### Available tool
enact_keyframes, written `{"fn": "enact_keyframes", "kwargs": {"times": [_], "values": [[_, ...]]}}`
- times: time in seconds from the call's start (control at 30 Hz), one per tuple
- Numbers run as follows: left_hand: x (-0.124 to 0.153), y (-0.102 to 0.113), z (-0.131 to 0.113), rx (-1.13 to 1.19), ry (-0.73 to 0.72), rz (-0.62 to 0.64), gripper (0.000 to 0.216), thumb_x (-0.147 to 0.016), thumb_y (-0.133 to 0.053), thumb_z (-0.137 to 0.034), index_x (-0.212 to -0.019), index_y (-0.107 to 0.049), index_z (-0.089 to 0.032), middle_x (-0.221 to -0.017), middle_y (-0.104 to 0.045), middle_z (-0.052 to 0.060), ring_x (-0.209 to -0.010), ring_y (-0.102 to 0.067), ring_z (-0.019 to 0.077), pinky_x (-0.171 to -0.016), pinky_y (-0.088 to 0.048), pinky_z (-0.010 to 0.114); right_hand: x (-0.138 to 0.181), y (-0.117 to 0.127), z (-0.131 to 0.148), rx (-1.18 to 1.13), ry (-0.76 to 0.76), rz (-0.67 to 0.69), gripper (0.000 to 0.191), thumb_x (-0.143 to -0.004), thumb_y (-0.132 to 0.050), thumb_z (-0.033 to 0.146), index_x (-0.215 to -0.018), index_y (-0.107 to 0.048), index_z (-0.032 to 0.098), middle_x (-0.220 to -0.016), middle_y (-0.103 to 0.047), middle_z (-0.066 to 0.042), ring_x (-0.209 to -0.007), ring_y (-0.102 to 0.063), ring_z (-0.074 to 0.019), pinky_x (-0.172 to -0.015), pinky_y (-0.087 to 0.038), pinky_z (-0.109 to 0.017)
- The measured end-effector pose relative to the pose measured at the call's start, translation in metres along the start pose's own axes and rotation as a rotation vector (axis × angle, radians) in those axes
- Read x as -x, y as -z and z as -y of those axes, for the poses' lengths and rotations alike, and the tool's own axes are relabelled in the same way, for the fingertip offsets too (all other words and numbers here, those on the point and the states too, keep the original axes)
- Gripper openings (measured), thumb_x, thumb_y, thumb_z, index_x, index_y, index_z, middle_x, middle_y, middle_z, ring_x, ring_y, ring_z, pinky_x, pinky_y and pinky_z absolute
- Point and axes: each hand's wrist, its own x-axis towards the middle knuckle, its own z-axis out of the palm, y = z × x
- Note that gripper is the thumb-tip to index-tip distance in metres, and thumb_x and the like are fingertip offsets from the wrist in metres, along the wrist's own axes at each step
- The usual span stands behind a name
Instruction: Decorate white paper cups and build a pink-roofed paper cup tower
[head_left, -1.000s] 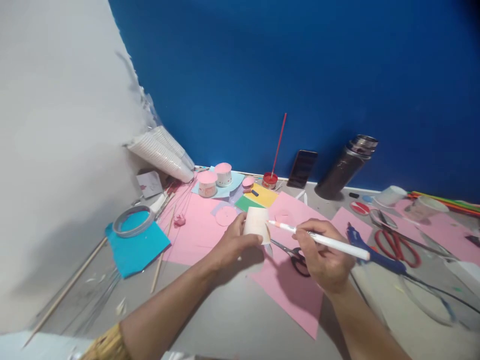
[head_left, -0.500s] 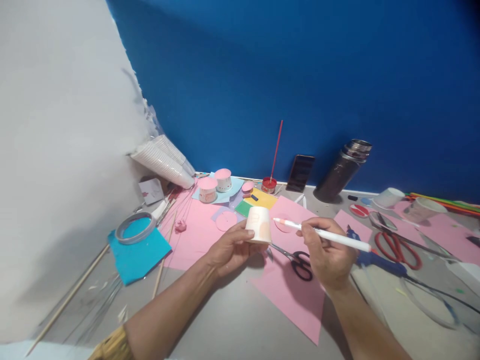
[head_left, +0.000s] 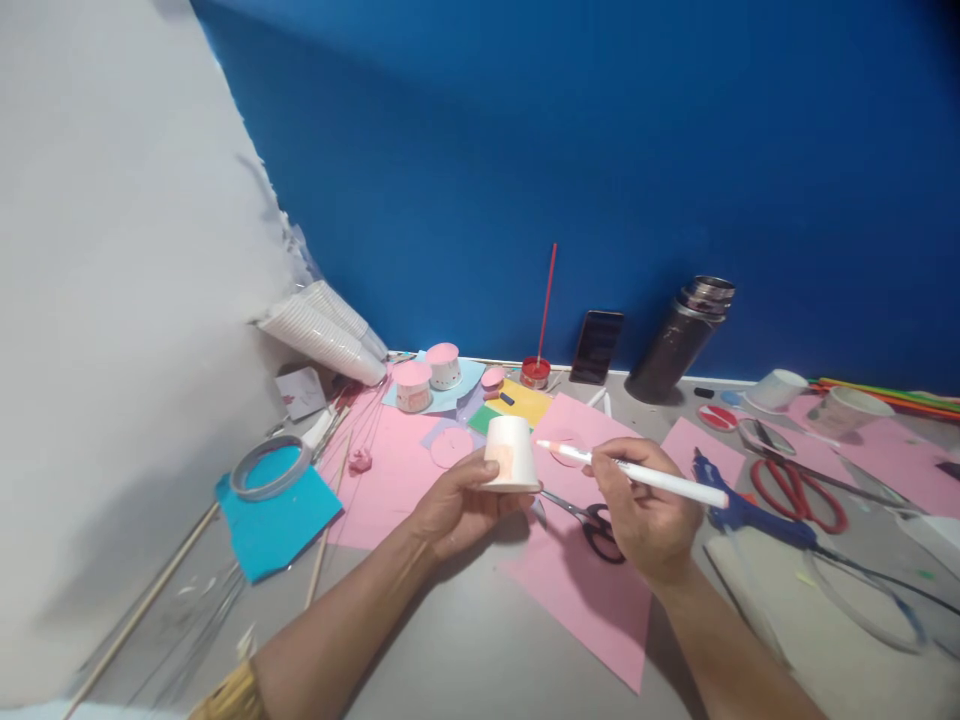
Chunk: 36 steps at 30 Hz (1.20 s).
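Note:
My left hand (head_left: 457, 505) is closed round the rim of a small white paper cup (head_left: 510, 453), held upside down above the table, with a pale orange patch on its side. A white marker (head_left: 637, 473) with a pink-orange tip is pinched in my right hand (head_left: 649, 510). Its tip points left and hangs just to the right of the cup, apart from it. Both hands hover over a pink paper sheet (head_left: 585, 590).
Black scissors (head_left: 596, 522) lie under my right hand. A blue glue gun (head_left: 742, 510) and red scissors (head_left: 799, 490) are to the right. A tape roll (head_left: 270, 466) on blue paper, stacked cups (head_left: 326, 325), a phone (head_left: 596, 346) and a dark flask (head_left: 679, 340) stand behind.
The cup has been turned in my left hand, so the orange patch now faces me more squarely. The marker tip has drawn slightly closer to the cup.

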Motion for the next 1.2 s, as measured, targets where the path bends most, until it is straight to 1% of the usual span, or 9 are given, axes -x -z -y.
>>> {"fn": "enact_keyframes", "kwargs": {"times": [0.17, 0.23, 0.47, 0.8, 0.9, 1.07, 1.2], "values": [[-0.0002, -0.0029, 0.0016, -0.103, -0.032, 0.062, 0.046, -0.073, -0.083, -0.021, -0.117, -0.071, -0.011, -0.104, -0.071, 0.012, -0.092, -0.068, 0.0238, -0.086, -0.056, 0.037, 0.0003, -0.0002, 0.0012, -0.012, 0.005, 0.013, 0.006, -0.093, -0.069, 0.023, -0.088, -0.069, 0.02, -0.066, -0.07, 0.002, -0.045, -0.054, -0.0092, -0.038, -0.039, -0.019], [-0.0002, -0.0034, 0.0022, -0.127, -0.041, 0.071, 0.048, -0.072, -0.084, -0.021, -0.118, -0.07, -0.012, -0.104, -0.07, 0.011, -0.092, -0.066, 0.023, -0.085, -0.056, 0.036, 0.0, 0.0, 0.0017, 0.0, 0.01, 0.009, 0.006, -0.093, -0.069, 0.024, -0.088, -0.069, 0.02, -0.066, -0.07, 0.002, -0.045, -0.055, -0.0094, -0.039, -0.04, -0.019], [-0.0002, -0.0024, 0.001, -0.154, -0.048, 0.04, 0.048, -0.072, -0.084, -0.023, -0.117, -0.07, -0.013, -0.104, -0.07, 0.012, -0.094, -0.067, 0.0247, -0.086, -0.055, 0.039, -0.0017, 0.0002, 0.0037, 0.016, 0.023, 0.011, 0.007, -0.093, -0.068, 0.023, -0.087, -0.069, 0.02, -0.065, -0.071, 0.001, -0.045, -0.057, -0.011, -0.041, -0.045, -0.021], [0.0004, -0.0055, 0.0007, -0.142, -0.037, 0.072, 0.047, -0.072, -0.084, -0.023, -0.116, -0.07, -0.012, -0.103, -0.07, 0.012, -0.091, -0.065, 0.0231, -0.085, -0.055, 0.038, -0.003, 0.0007, 0.0046, 0.013, 0.032, 0.01, 0.006, -0.093, -0.068, 0.023, -0.087, -0.069, 0.02, -0.067, -0.072, 0.002, -0.049, -0.06, -0.011, -0.044, -0.047, -0.02], [0.0007, -0.0055, 0.0008, -0.141, -0.035, 0.076, 0.047, -0.072, -0.084, -0.023, -0.116, -0.07, -0.012, -0.103, -0.07, 0.011, -0.091, -0.066, 0.0231, -0.085, -0.055, 0.038, -0.0037, 0.0008, 0.0052, 0.026, 0.027, 0.017, 0.007, -0.093, -0.068, 0.024, -0.087, -0.069, 0.02, -0.066, -0.071, 0.002, -0.047, -0.058, -0.0106, -0.042, -0.046, -0.02], [-0.0002, -0.0043, 0.0012, -0.156, -0.037, 0.079, 0.047, -0.072, -0.084, -0.024, -0.116, -0.07, -0.012, -0.102, -0.07, 0.012, -0.09, -0.066, 0.0234, -0.084, -0.054, 0.038, -0.0036, 0.0015, 0.0063, 0.031, 0.006, 0.035, 0.011, -0.093, -0.067, 0.027, -0.084, -0.069, 0.02, -0.064, -0.071, 0.001, -0.049, -0.061, -0.0129, -0.043, -0.047, -0.022], [-0.0003, -0.0034, 0.001, -0.161, -0.034, 0.069, 0.046, -0.072, -0.084, -0.024, -0.114, -0.07, -0.012, -0.103, -0.07, 0.012, -0.091, -0.066, 0.024, -0.083, -0.054, 0.037, -0.0017, 0.0024, 0.0058, 0.006, -0.002, 0.05, 0.011, -0.093, -0.067, 0.025, -0.083, -0.068, 0.021, -0.063, -0.07, 0.001, -0.047, -0.058, -0.0116, -0.042, -0.045, -0.021]]}}
